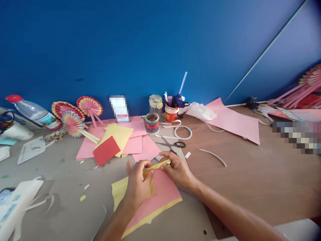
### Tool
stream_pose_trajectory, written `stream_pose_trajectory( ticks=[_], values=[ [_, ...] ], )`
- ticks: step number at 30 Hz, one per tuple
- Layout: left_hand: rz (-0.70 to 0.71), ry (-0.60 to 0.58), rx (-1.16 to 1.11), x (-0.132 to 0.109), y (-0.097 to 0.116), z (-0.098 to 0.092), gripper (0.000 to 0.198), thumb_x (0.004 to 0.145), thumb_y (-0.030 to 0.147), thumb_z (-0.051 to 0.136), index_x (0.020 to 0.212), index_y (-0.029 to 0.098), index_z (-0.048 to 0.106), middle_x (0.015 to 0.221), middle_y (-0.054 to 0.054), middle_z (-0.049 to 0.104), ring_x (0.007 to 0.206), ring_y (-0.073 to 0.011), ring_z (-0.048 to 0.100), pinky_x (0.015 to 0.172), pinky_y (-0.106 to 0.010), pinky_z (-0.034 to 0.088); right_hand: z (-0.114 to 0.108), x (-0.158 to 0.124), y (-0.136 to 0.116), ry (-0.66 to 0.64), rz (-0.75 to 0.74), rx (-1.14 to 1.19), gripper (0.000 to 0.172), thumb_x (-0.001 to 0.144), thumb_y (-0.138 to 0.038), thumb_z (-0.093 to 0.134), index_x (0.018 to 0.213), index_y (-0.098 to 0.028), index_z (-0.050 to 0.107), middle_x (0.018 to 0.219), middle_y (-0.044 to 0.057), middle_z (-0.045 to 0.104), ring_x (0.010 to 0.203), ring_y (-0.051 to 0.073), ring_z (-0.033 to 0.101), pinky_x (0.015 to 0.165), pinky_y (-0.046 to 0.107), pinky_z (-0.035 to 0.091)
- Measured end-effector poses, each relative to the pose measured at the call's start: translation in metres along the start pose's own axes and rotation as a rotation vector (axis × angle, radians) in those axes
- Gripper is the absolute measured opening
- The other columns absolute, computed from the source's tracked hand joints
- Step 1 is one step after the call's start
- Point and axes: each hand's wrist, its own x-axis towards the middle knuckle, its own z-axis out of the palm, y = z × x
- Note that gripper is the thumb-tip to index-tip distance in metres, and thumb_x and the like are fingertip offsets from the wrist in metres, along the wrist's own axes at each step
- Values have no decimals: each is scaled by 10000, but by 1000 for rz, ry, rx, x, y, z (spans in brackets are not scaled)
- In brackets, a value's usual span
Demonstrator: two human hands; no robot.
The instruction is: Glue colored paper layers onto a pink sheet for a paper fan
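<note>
left hand [137,185] and right hand [177,169] pinched thin folded yellow paper strip [159,165] by its ends; looked light, floppy, crease-prone

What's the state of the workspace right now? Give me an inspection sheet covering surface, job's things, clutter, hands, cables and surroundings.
Surface: grey board on a brown wooden table, dotted with paper scraps.
Job's things: folded yellow strip; below it, a pink sheet lying on a yellow sheet.
Clutter: scissors, tape ring, paper fans, water bottle, cup of pens, loose coloured sheets, large pink sheet.
Hands: left hand and right hand both pinch the folded yellow strip.
Cables: nothing seen.
Surroundings: blue wall; more fans stacked at far right.
</note>
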Motion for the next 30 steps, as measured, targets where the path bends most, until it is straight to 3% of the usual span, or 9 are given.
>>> stream_pose_trajectory(
  ticks=[6, 11, 15, 19, 30],
  values=[
    [-7, -24, 11, -1, 0, 1, 135, 798, 183, 455, 898, 256, 510, 835, 21, 620, 815, -168, 625, 1141, -562, 6, 1, 1, -5, 52, 11, -23, 401, 752, -221, 575, 1150, -213, 528, 839, -2, 630, 700, 136, 562, 638, 263, 451],
    [-4, -51, 36, 0, 4, -5, 276, 765, 287, 607, 1034, 263, 547, 921, -10, 656, 932, -216, 622, 1133, -594, -14, 1, -1, -11, 108, -37, -216, 404, 750, -191, 553, 1152, -211, 529, 878, 9, 649, 751, 155, 579, 712, 294, 453],
    [3, -61, 70, 2, 6, -7, 187, 770, 371, 644, 903, 250, 595, 892, -13, 679, 913, -221, 622, 1127, -603, 4, 3, -3, -11, 109, -50, -262, 411, 765, -200, 547, 1174, -225, 515, 884, 6, 654, 735, 159, 582, 702, 299, 456],
    [-9, -57, 98, 2, 6, -7, 105, 787, 329, 629, 778, 240, 574, 820, 6, 679, 872, -211, 613, 1122, -594, 40, 4, -4, -10, 106, -57, -263, 427, 766, -190, 538, 1190, -214, 498, 883, 12, 656, 743, 163, 584, 711, 302, 459],
    [-52, -82, 38, 3, 5, -5, 166, 795, 283, 571, 652, 218, 517, 691, 35, 624, 775, -171, 588, 1123, -577, 95, 4, -5, -8, 113, -29, -258, 457, 764, -206, 558, 1216, -212, 491, 878, 13, 647, 742, 160, 574, 701, 297, 458]
  ],
)
